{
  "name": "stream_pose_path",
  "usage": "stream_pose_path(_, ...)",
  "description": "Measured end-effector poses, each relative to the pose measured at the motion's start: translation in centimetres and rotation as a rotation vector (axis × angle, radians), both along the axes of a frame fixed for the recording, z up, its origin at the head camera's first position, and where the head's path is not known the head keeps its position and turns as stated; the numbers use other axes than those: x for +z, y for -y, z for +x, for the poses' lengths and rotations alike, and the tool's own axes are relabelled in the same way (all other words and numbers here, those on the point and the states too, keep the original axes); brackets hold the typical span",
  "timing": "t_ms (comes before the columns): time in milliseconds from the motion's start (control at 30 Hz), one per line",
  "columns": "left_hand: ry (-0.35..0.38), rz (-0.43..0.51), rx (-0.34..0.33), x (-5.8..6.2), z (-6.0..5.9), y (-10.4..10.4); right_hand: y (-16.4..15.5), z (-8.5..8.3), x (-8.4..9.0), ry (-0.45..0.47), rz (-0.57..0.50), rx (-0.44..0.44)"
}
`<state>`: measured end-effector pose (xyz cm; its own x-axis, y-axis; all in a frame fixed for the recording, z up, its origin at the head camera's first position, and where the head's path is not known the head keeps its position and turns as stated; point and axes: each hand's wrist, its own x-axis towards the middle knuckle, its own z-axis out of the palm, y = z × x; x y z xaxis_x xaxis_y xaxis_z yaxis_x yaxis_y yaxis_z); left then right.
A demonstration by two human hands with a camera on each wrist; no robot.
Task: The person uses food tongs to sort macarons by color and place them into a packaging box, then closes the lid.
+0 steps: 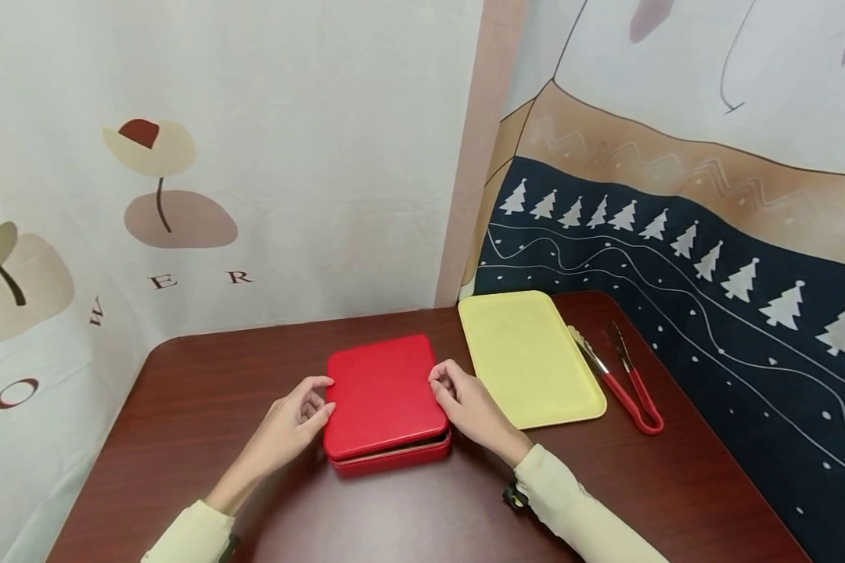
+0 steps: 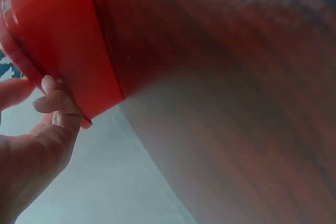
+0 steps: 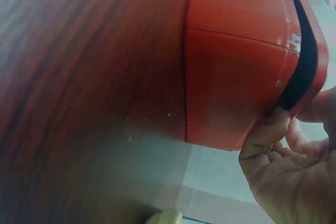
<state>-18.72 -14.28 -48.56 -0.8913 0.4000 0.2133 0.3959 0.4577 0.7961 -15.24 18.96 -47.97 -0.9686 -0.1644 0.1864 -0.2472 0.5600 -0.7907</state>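
Note:
A red box (image 1: 391,461) with rounded corners sits on the table, its lid (image 1: 383,395) raised a little along the near side. A dark gap shows there between lid and base. At the lid's left edge, my left hand (image 1: 292,418) grips with thumb and index finger apart along the rim; the left wrist view shows the fingertips (image 2: 50,85) right at that rim. My right hand (image 1: 475,407) pinches the lid's right edge. Seen from the right wrist, its thumb (image 3: 273,127) is at the gap under the lid. The inside of the box is hidden.
To the right of the box lies a yellow tray (image 1: 535,360). Beside it, near the table's right edge, is a pair of tongs with red handles (image 1: 637,403). The brown wooden table (image 1: 218,391) meets patterned curtains (image 1: 324,195) at the back and right.

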Motion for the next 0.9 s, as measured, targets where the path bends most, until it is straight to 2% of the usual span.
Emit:
stream_pose_path(200,-0.010,0.008,-0.001,-0.3,0.2,-0.4,0.4,0.2,0.0,-0.048,0.162,-0.032)
stream_pose_path(400,-0.044,-0.024,-0.017,-0.4,0.4,-0.9,0.7,0.5,-0.4,-0.085,0.247,-0.087)
stream_pose_path(533,-0.059,-0.028,-0.025,-0.4,0.6,-1.0,0.7,0.7,-0.9,-0.104,0.250,-0.101)
stream_pose_path(733,-0.105,0.002,-0.039,-0.6,1.4,-0.9,0.9,1.3,-1.2,-0.063,0.182,-0.107)
stream_pose_path(900,-0.113,0.027,-0.032,-0.7,2.2,-0.6,1.2,1.9,-1.1,-0.077,0.232,-0.086)
